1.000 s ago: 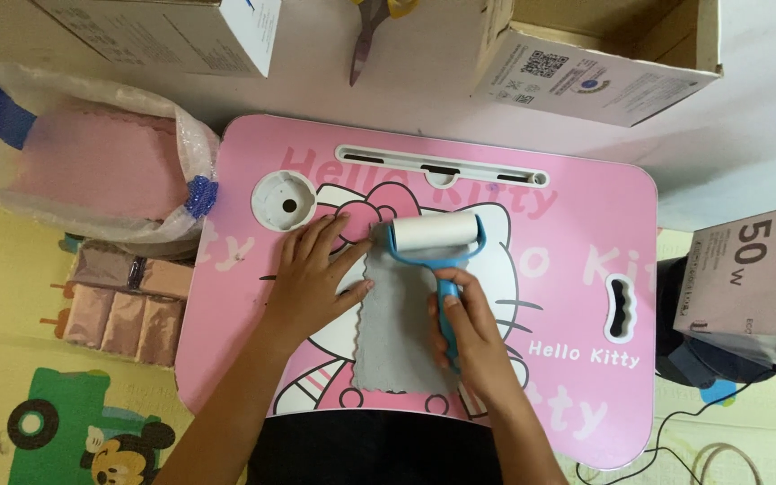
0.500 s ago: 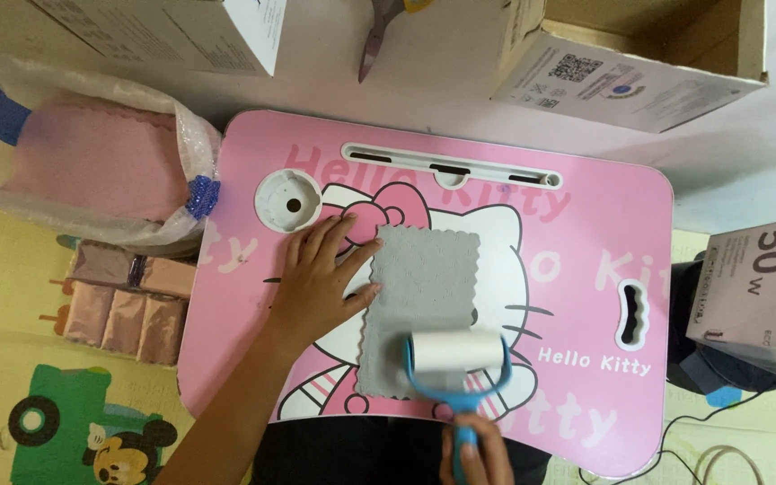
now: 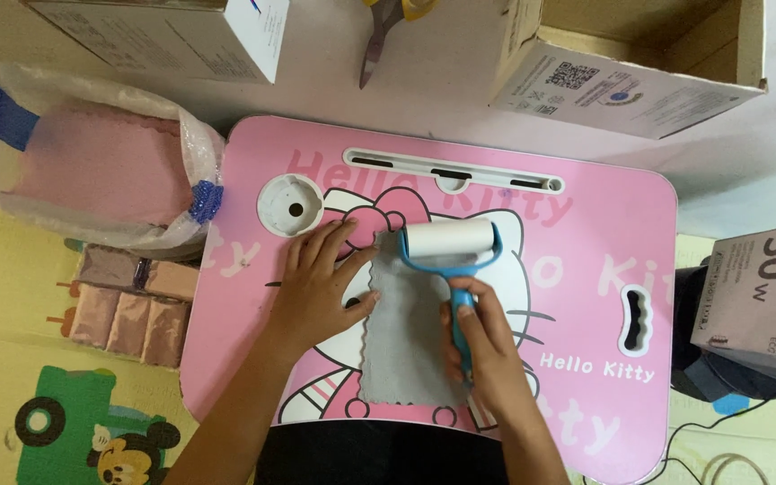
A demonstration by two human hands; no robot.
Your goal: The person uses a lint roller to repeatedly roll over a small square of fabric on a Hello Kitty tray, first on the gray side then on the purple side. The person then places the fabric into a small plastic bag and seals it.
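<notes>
On pink desk (image 3: 604, 233) | left hand (image 3: 316, 287) flat on grey cloth (image 3: 406, 350) | right hand (image 3: 482, 346) grips lint roller (image 3: 449, 244)

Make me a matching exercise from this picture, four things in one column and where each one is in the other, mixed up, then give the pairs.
Things:
1. lint roller
2. grey cloth
3. scissors
4. bag of pink cloths

Places:
A. beyond the pink table's far edge
B. left of the table
C. flat on the table under the left hand
D. on the cloth's far end, handle in the right hand

Pairs: 1-D, 2-C, 3-A, 4-B
</notes>
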